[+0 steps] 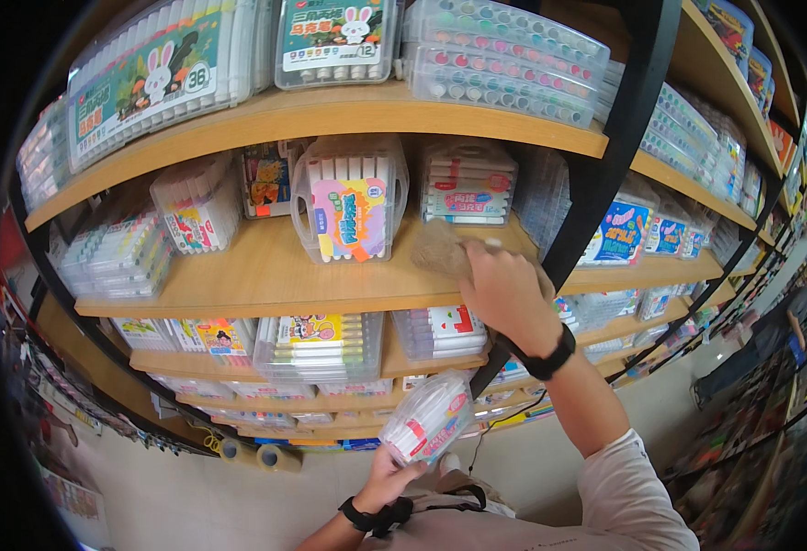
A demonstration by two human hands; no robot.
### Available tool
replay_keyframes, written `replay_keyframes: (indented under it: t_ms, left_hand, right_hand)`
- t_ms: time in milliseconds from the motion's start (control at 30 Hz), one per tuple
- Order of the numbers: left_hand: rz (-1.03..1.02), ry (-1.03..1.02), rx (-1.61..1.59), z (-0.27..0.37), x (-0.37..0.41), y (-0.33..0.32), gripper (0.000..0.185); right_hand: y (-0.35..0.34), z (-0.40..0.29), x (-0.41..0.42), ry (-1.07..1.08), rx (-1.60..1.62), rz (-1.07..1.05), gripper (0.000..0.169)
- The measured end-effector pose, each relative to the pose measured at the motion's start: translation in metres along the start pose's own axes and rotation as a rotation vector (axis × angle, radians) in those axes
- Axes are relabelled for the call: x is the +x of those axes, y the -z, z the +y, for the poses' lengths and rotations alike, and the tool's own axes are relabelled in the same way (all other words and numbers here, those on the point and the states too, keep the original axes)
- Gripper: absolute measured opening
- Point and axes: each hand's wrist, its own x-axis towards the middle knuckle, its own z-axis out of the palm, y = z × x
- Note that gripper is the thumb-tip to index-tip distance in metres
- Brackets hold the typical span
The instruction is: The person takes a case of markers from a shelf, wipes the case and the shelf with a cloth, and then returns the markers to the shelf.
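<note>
My right hand (508, 293) grips a brown cloth (439, 253) against the wooden shelf board (252, 282), close to the black upright post (586, 186). Low in front of my body, my left hand (388, 479) holds a clear plastic case of white markers (427, 420), tilted. Just behind the cloth stands a clear box of markers with a pink label (469, 186). To the left of the cloth is an upright clear case of markers (349, 206) with a colourful label and a side handle.
Stacked marker boxes (117, 255) fill the shelf's left end. Large marker cases (162, 76) stand on the board above; more marker sets (320, 344) lie below. Rolls of tape (276, 457) and a cable (482, 437) are near the floor. Another person (761, 344) is in the aisle at right.
</note>
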Motion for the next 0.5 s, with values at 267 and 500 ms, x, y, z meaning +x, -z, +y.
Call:
replay_keyframes:
  t_ms: [267, 500]
  left_hand:
    - [0.123, -0.027, -0.023, 0.001, -0.006, 0.010, 0.053]
    - [0.102, -0.055, 0.007, 0.009, -0.011, 0.005, 0.054]
  right_hand:
    - [0.064, -0.023, -0.072, -0.124, 0.315, -0.357, 0.038]
    - [0.076, -0.007, -0.017, -0.008, 0.318, 0.362, 0.045]
